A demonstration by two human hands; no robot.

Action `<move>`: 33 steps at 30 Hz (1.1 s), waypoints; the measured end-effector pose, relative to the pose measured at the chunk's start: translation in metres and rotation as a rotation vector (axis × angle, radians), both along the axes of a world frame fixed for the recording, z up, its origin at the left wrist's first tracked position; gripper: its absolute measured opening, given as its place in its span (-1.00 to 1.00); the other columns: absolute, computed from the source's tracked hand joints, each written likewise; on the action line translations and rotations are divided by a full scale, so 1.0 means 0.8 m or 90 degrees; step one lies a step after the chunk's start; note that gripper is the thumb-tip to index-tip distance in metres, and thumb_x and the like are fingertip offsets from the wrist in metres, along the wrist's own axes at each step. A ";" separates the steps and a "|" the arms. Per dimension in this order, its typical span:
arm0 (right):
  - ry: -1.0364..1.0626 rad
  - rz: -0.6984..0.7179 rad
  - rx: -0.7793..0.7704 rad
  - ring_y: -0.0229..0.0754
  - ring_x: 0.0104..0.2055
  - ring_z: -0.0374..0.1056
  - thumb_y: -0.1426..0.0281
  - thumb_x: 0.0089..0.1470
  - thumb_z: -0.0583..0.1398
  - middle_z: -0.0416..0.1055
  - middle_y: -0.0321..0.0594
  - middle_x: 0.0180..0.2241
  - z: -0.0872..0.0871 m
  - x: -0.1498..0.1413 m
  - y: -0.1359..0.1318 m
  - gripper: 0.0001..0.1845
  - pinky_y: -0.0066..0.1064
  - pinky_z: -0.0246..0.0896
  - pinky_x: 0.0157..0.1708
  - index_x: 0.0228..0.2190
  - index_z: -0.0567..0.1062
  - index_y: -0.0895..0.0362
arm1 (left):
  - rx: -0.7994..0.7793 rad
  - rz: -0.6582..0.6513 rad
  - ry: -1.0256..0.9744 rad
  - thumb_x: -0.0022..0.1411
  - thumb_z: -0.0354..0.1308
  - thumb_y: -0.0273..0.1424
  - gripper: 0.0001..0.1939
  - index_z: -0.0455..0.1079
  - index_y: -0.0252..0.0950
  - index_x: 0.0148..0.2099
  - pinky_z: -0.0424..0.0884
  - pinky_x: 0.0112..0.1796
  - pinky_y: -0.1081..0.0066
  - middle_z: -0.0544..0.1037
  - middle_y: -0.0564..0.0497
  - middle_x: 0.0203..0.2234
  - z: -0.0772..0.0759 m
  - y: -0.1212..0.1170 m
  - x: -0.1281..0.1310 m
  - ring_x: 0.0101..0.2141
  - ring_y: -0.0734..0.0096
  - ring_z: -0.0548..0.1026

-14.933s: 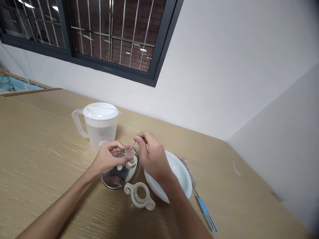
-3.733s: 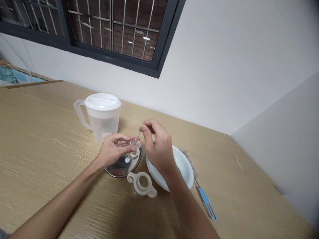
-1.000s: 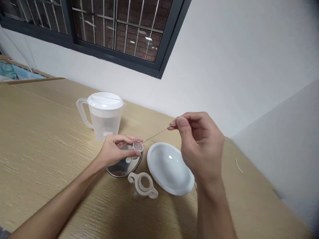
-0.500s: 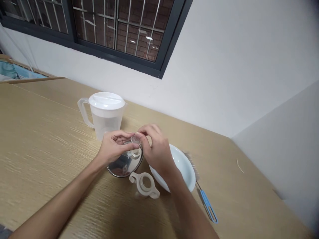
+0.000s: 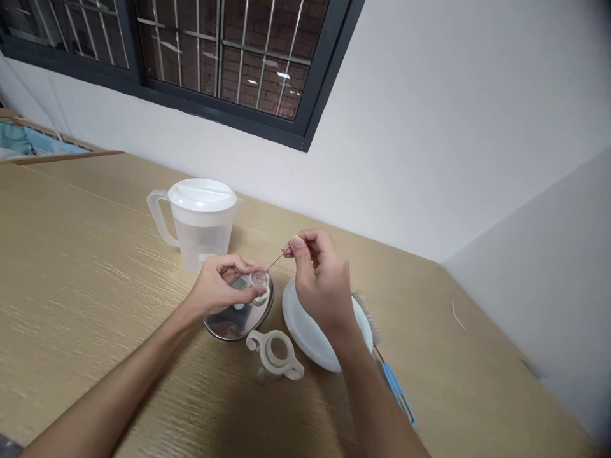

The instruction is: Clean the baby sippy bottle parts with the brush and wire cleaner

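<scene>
My left hand (image 5: 228,283) pinches a small clear round plastic piece (image 5: 259,278) between thumb and fingertips. A thin rod (image 5: 273,262) slants down from the closed fingertips of my right hand (image 5: 317,270), its lower end at the face of the round piece. Below my left hand lies a shiny round metal dish (image 5: 231,329), partly covered by the hand, with small pale parts showing over it. In front of the dish stands a translucent plastic piece with a ring and two side lugs (image 5: 277,355). My right wrist passes over a pale blue plate (image 5: 305,334).
A lidded translucent pitcher (image 5: 203,222) stands behind my left hand. Right of the plate lies a bristle brush with a blue handle (image 5: 397,389). A thin pale strip (image 5: 457,315) rests farther right on the wooden table (image 5: 119,267). A white wall and a barred window rise behind.
My right hand has drawn up and right from the round piece, and the thin rod now shows between them. My left hand keeps its pinch in nearly the same place.
</scene>
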State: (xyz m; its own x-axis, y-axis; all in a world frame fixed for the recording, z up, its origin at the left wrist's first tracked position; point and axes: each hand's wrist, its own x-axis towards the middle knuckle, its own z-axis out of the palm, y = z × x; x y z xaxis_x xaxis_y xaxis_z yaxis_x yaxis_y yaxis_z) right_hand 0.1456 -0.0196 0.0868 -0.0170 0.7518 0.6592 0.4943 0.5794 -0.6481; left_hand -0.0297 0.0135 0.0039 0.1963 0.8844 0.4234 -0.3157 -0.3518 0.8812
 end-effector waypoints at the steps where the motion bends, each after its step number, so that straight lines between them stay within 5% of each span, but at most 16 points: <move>1: 0.009 -0.004 0.001 -0.22 -0.26 0.45 0.34 0.34 0.09 0.48 -0.28 -0.36 0.001 0.002 -0.001 -0.85 -0.35 0.32 -0.24 -0.30 0.39 0.07 | 0.000 0.002 0.002 -0.20 0.50 -0.61 -0.69 0.42 -0.33 -0.45 0.57 -0.10 0.38 0.68 -0.08 -0.33 0.000 -0.001 0.000 -0.14 0.20 0.67; 16: 0.124 -0.116 0.185 -0.26 -0.29 0.46 0.38 0.31 0.15 0.46 -0.31 -0.38 0.035 0.024 -0.013 -0.90 -0.34 0.44 -0.23 -0.30 0.40 0.09 | 0.007 0.031 0.045 -0.22 0.52 -0.53 -0.67 0.43 -0.34 -0.42 0.60 -0.11 0.34 0.66 -0.09 -0.36 -0.005 0.004 -0.006 -0.16 0.14 0.67; 33: 0.097 -0.090 0.152 -0.25 -0.30 0.47 0.38 0.31 0.15 0.47 -0.30 -0.38 0.033 0.020 -0.013 -0.91 -0.36 0.42 -0.27 -0.30 0.40 0.08 | 0.030 0.014 0.010 -0.18 0.52 -0.57 -0.69 0.48 -0.33 -0.38 0.62 -0.12 0.34 0.69 -0.10 -0.32 0.002 -0.003 -0.004 -0.11 0.11 0.66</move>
